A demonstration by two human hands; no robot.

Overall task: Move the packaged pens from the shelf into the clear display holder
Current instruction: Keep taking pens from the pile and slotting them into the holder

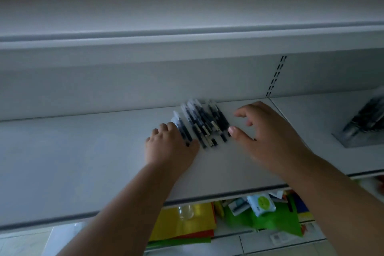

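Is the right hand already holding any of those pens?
No, the right hand hovers open beside the packaged pens, fingers spread and gripping nothing.

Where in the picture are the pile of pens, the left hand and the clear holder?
Pile of pens [204,124], head view: middle of the dark pens.
Left hand [169,146], head view: back of the hand.
Clear holder [365,122], head view: its blurred side, at the right edge.
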